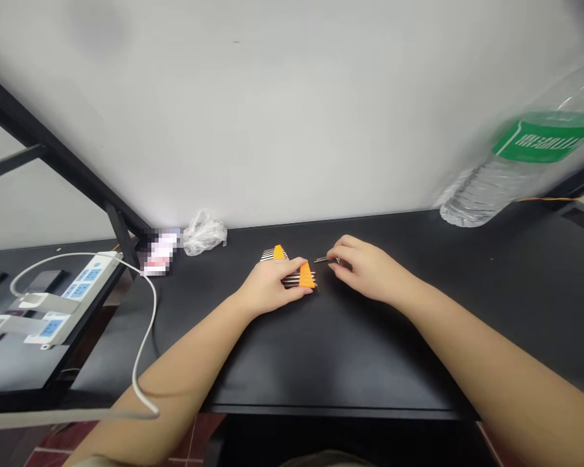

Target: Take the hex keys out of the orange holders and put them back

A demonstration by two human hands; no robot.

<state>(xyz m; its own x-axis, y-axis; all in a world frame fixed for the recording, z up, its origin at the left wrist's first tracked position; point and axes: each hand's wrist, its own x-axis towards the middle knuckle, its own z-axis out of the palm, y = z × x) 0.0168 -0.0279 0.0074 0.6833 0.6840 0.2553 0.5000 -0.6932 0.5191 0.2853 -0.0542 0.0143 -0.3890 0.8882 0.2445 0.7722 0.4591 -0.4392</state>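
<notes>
We steady the orange-ended bundle of steel rods [306, 277] in our closed left hand [270, 285], while our right hand [367, 269] pinches a thin steel rod [325, 259] just beside the bundle.

You have bright, even light here: the white wall [253, 110] glows, with glare low at the bench's [350, 363] back left. Soft shadows lie under your left hand [272, 285] and right hand [370, 269]. The water bottle [520, 162] at top right is blurred, and the frame edges bow.
</notes>
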